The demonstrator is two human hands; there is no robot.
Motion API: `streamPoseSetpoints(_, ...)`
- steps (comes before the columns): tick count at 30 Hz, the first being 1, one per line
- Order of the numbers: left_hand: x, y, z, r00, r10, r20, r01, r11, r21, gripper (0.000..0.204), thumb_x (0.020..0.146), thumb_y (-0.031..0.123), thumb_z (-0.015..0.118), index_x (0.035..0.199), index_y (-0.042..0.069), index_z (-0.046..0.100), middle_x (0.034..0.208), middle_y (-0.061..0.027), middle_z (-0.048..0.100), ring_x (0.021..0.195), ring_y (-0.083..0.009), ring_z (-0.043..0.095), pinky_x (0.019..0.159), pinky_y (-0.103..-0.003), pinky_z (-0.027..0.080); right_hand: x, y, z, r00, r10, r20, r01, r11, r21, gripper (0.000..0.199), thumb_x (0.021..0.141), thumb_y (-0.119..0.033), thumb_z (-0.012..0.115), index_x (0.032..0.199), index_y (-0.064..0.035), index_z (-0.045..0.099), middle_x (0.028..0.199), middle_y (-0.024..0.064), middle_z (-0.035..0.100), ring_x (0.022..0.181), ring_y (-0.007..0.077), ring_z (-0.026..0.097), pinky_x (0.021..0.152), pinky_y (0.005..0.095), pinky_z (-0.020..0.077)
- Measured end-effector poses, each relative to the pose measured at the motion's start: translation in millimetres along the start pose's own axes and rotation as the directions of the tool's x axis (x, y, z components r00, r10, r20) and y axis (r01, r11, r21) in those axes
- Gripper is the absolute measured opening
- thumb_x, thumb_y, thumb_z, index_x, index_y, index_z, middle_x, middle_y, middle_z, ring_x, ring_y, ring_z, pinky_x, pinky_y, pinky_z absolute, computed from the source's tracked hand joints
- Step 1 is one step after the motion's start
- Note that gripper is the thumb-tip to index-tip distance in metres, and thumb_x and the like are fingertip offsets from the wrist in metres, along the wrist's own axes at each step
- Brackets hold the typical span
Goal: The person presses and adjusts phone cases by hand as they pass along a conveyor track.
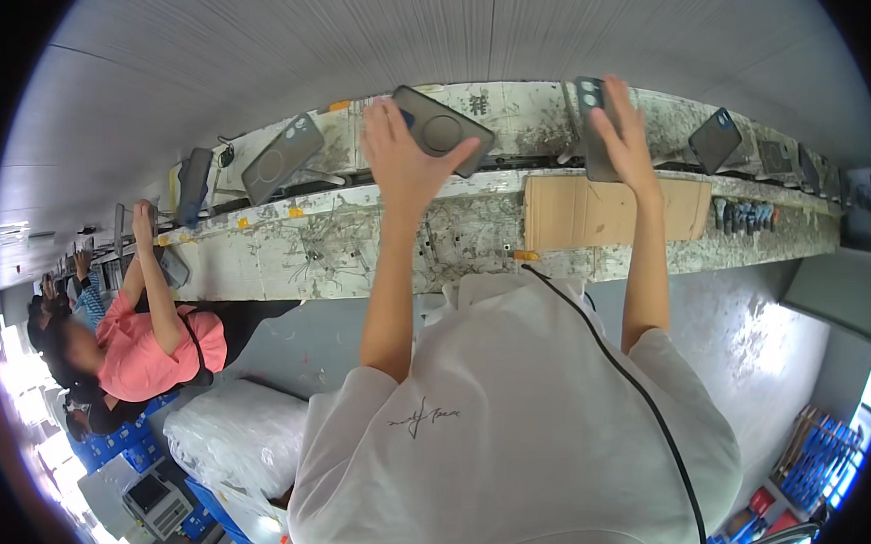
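My left hand [404,163] is spread at the left side of a dark translucent phone case [466,133] with a ring on its back. The thumb reaches across the case's lower part, while the fingers point up past its left edge. On the right, a narrower grey-green phone case [595,150] with camera holes stands nearly lengthwise. My right hand [628,147] has it by the right edge, thumb over its face; the fingertips' contact is hard to make out. Another ringed case [283,160] lies tilted to the left, and a dark case [716,141] lies to the right.
A worn, paint-spotted white bench [356,241] runs across, with rod-like holders along its slot. Flat cardboard [574,212] and small dark parts [744,217] lie on it. At left, a person in a pink shirt [162,342] works beside a plastic-wrapped bundle [236,428]. A black cable [626,356] crosses my shirt.
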State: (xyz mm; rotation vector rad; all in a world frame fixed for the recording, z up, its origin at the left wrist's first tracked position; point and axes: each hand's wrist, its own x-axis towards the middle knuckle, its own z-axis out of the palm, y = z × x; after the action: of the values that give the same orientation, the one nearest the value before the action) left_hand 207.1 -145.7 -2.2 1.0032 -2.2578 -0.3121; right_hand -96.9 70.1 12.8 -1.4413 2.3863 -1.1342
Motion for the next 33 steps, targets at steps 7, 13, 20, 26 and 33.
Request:
streamPoseSetpoints(7, -17, 89, 29, 0.997, 0.076, 0.022, -0.070, 0.975, -0.212, 0.112, 0.095, 0.062, 0.084, 0.171, -0.006, 0.038, 0.180, -0.0316, 0.034, 0.169, -0.0483, 0.027, 0.137, -0.066, 0.016, 12, -131, 15, 0.961, -0.266, -0.076, 0.277, 0.926, 0.257, 0.058, 0.109, -0.042, 0.072, 0.156, -0.0078, 0.065, 0.168, 0.0145, 0.059, 0.164, 0.0382, 0.043, 0.135, 0.0573, 0.0286)
streamPoseSetpoints(13, -114, 75, 12, 0.963, 0.192, 0.186, -0.046, 0.804, -0.593, 0.065, 0.100, 0.026, 0.078, 0.159, 0.005, 0.063, 0.169, -0.0276, 0.053, 0.158, -0.0464, 0.048, 0.130, -0.057, 0.035, 16, -207, 148, 0.918, -0.396, -0.027, 0.389, 0.911, -0.134, 0.062, 0.103, -0.055, 0.075, 0.156, -0.0235, 0.068, 0.166, 0.0140, 0.059, 0.160, 0.0494, 0.044, 0.129, 0.0735, 0.0286)
streamPoseSetpoints(20, -72, -30, -70, 0.961, -0.024, -0.276, -0.075, 0.937, -0.342, 0.032, 0.091, 0.007, 0.082, 0.123, 0.008, 0.079, 0.134, -0.0144, 0.077, 0.126, -0.0381, 0.072, 0.111, -0.051, 0.053, 7, -129, 132, 0.965, -0.230, -0.123, 0.162, 0.898, -0.408, 0.069, 0.094, -0.071, 0.077, 0.149, -0.0288, 0.075, 0.163, 0.0150, 0.062, 0.159, 0.0532, 0.042, 0.127, 0.0785, 0.0232)
streamPoseSetpoints(26, 2, -47, -48, 0.975, 0.210, 0.071, -0.221, 0.936, 0.275, 0.057, 0.109, 0.037, 0.069, 0.163, 0.023, 0.062, 0.170, -0.0140, 0.057, 0.156, -0.0415, 0.054, 0.124, -0.063, 0.043, 0, -65, 71, 0.971, -0.192, -0.142, 0.110, 0.887, -0.448, 0.072, 0.092, -0.072, 0.079, 0.150, -0.0285, 0.076, 0.166, 0.0156, 0.061, 0.164, 0.0493, 0.038, 0.132, 0.0780, 0.0109)
streamPoseSetpoints(33, -14, 62, 4, 0.979, 0.125, 0.160, -0.143, 0.984, 0.106, 0.065, 0.108, 0.049, 0.065, 0.167, 0.023, 0.058, 0.179, -0.0134, 0.046, 0.165, -0.0431, 0.040, 0.132, -0.066, 0.031, -18, -84, 18, 0.964, -0.070, -0.258, 0.063, 0.997, -0.032, 0.055, 0.106, -0.042, 0.076, 0.152, -0.0139, 0.069, 0.166, 0.0171, 0.058, 0.167, 0.0448, 0.034, 0.138, 0.0663, 0.0075)
